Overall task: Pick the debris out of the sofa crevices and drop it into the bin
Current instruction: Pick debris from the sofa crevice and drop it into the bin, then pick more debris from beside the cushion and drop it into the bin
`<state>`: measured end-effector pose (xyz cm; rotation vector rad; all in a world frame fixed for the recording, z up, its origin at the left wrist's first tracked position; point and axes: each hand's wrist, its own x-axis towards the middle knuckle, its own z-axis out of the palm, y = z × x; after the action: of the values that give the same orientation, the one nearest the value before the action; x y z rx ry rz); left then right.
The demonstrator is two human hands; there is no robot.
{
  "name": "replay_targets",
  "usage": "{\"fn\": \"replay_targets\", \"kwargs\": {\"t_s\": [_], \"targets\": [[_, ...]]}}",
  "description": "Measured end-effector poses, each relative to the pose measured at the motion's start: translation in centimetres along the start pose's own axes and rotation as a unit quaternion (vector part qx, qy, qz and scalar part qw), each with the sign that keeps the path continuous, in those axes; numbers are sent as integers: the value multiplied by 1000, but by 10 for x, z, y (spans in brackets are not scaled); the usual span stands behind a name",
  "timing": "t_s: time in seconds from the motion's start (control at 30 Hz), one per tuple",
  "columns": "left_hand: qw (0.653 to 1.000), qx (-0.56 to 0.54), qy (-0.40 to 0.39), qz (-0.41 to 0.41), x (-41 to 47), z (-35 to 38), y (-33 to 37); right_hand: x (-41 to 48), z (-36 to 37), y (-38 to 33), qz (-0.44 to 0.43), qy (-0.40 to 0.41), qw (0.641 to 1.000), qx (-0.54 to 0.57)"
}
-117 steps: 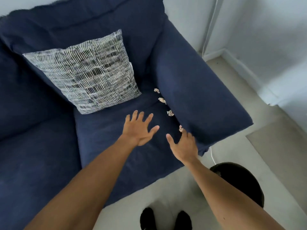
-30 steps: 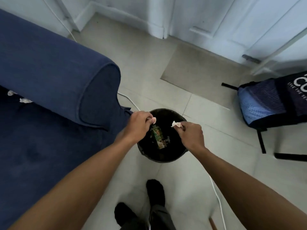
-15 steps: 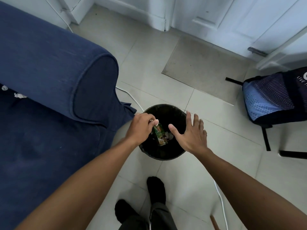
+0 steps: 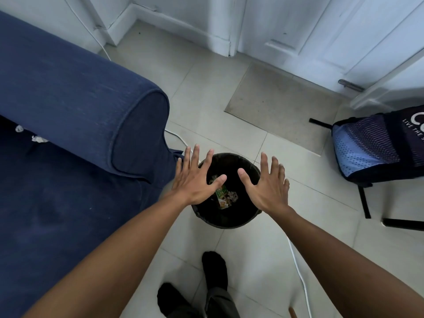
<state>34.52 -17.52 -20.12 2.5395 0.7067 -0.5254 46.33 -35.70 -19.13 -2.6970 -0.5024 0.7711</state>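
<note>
A round black bin [image 4: 229,220] stands on the tiled floor beside the sofa's armrest. Inside it lie a green carton and pale crumpled scraps [image 4: 226,196]. My left hand [image 4: 195,177] hovers over the bin's left rim, fingers spread, holding nothing. My right hand [image 4: 267,183] hovers over the right rim, also spread and empty. Two white crumpled bits of debris [image 4: 37,138] lie in the crevice between the navy sofa [image 4: 68,106] seat and armrest at the far left.
A white cable [image 4: 298,269] runs across the floor past the bin. A blue and black backpack [image 4: 376,148] sits on a chair at the right. A beige mat [image 4: 280,104] lies before a white door. My feet in black socks [image 4: 213,269] stand below the bin.
Both hands carried scraps from the sofa crevice to the bin. The right hand let go first, then the left hand opened; both scraps dropped in.
</note>
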Motion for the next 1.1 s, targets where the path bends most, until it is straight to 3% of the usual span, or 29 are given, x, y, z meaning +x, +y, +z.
{"fn": "replay_targets", "kwargs": {"t_s": [0.3, 0.67, 0.9, 1.1], "targets": [[999, 25, 39, 17, -11, -71, 9, -5, -55, -38, -31, 31, 998, -41], [987, 57, 153, 13, -42, -238, 32, -15, -187, -125, -91, 112, 986, -89], [976, 45, 214, -24, -89, -330, -1, -28, -253, -217, -158, 140, 972, -105], [963, 43, 253, -78, -152, -392, -56, -52, -267, -309, -232, 144, 953, -131]]}}
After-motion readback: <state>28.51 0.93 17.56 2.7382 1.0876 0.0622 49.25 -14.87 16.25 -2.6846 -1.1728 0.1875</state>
